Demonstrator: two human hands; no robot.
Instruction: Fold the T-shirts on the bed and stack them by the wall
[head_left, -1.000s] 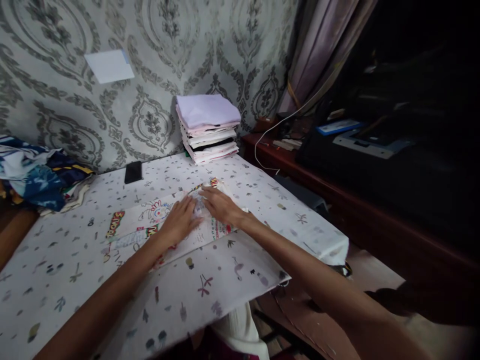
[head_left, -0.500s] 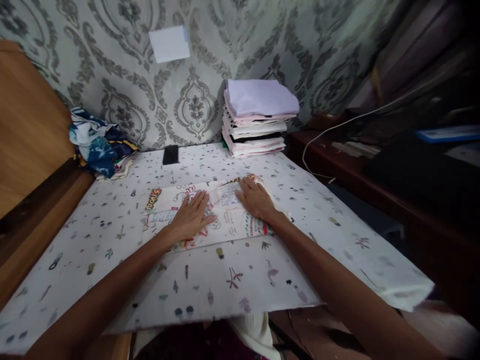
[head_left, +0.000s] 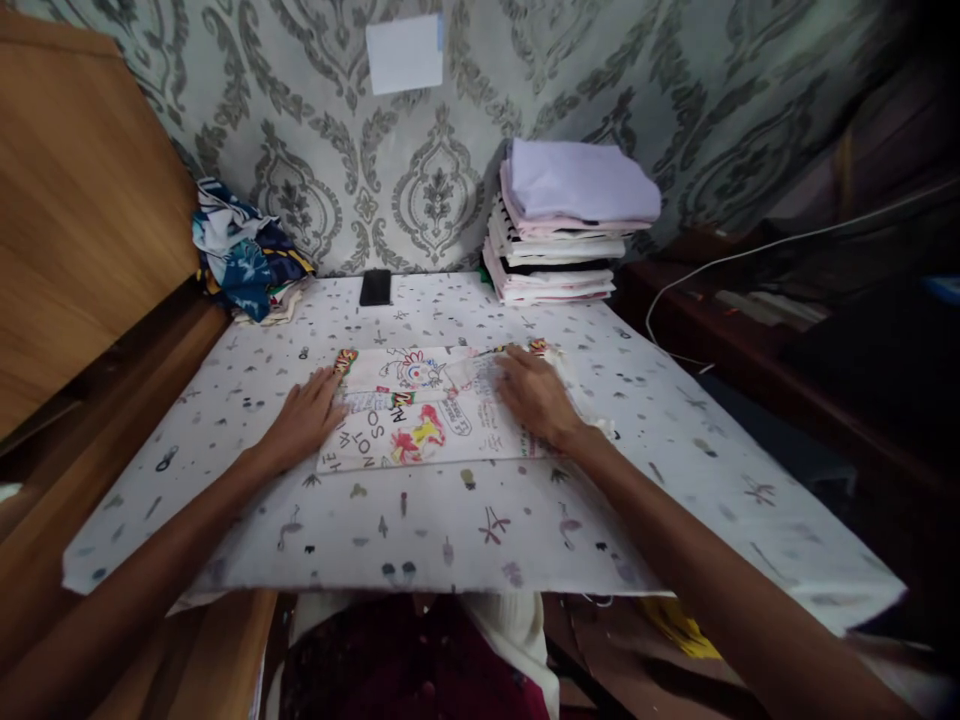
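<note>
A white folded garment (head_left: pixel 480 425) with colourful drawings and lettering lies flat in a long strip on the table. My left hand (head_left: pixel 304 415) rests at its left end, fingers stretched out and touching the edge. Over the right part lies my right hand (head_left: pixel 536 395), slightly blurred, palm down with its fingers extended on the fabric. The hand hides some of the print there, and a crumpled bit of white cloth shows just beyond it.
A patterned cloth covers the table (head_left: pixel 450 510). At the back stand a stack of folded clothes (head_left: pixel 570 220), a black phone (head_left: pixel 376 288) and a heap of crumpled clothes (head_left: pixel 251 255). A wooden panel (head_left: pixel 82 190) borders the left; a white cable (head_left: pixel 720 265) hangs at right.
My left hand has slid from the middle of the garment to its left end, uncovering the print. The right hand stays near the right end. The camera view has shifted left.
</note>
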